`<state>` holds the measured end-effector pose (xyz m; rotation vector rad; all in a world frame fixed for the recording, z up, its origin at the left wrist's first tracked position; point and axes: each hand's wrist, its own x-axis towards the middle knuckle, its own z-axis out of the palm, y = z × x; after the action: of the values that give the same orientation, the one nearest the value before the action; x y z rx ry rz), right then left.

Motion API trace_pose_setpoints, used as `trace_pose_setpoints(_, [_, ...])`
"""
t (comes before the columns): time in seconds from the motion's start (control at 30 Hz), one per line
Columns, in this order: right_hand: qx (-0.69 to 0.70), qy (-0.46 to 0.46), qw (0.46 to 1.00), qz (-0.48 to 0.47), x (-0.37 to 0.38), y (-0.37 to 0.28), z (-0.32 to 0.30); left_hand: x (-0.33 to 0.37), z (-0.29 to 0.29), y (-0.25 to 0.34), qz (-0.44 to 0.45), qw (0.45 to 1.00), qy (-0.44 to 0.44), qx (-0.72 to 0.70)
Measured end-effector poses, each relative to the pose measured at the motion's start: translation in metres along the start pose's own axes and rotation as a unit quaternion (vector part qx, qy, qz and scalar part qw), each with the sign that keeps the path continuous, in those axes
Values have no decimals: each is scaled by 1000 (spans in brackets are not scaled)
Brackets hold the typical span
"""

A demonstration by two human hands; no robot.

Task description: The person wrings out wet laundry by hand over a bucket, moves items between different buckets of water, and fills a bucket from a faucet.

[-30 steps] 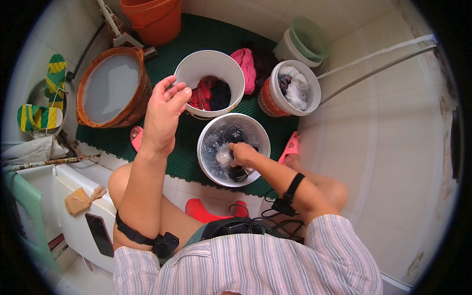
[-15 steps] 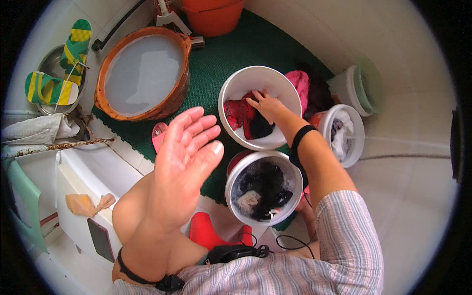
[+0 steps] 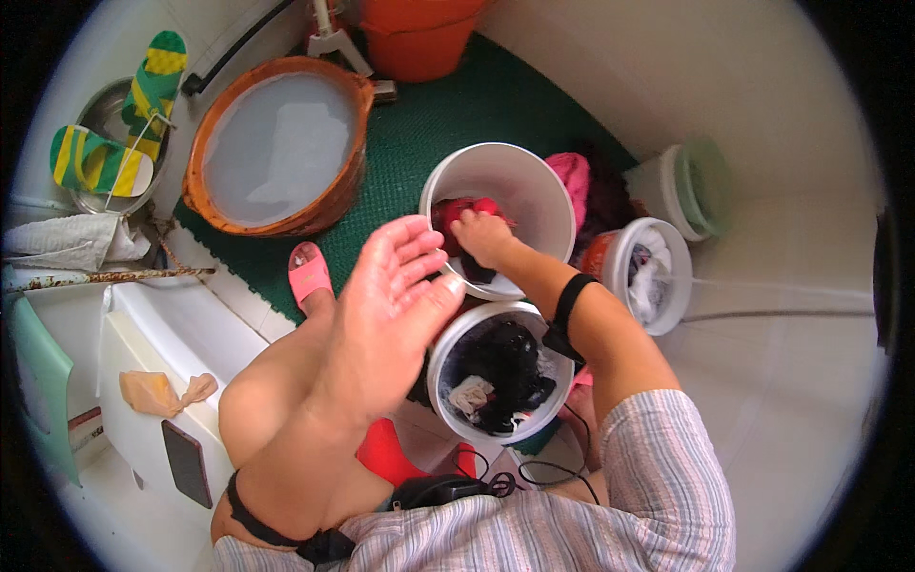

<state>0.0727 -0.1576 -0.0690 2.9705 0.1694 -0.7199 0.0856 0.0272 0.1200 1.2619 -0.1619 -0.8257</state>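
Observation:
My left hand (image 3: 396, 310) is raised palm up with its fingers stretched out, holding nothing, near the left rim of a white bucket (image 3: 558, 214). Inside that bucket, my right hand (image 3: 484, 238) has its fingers curled into a bunched red cloth (image 3: 453, 212). Dark cloth lies under the hand, partly hidden by it. Just nearer to me stands a second white bucket (image 3: 437, 381), where black wet clothes (image 3: 505, 372) and a small pale cloth (image 3: 470, 396) sit in soapy water.
A brown basin (image 3: 191, 181) of cloudy water stands far left on a green mat (image 3: 405, 124). An orange bucket (image 3: 419, 38) is behind. White cloth fills another bucket (image 3: 681, 310) at right. Green and yellow slippers (image 3: 100, 162) and a phone (image 3: 187, 462) are at left.
My right hand has shifted left and nearer within the bucket, its spread fingers now curled into the red cloth. My left hand has moved slightly right, still open.

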Motion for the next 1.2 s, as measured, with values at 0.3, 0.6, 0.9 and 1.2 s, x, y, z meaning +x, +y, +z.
trace_pose_setpoints(0.3, [75,328,935,109,-103,51,-141,33,-7,-12,49,998,19,23])
trace_pose_setpoints(0.6, [52,522,784,332,-152,108,-162,45,-1,-14,66,997,17,39])
trace_pose_setpoints(0.9, [81,274,916,280,-93,114,-64,40,1,-15,76,996,-3,36])
trace_pose_setpoints(1.2, [-22,69,959,273,-6,55,2,28,-3,-17,64,998,11,23])
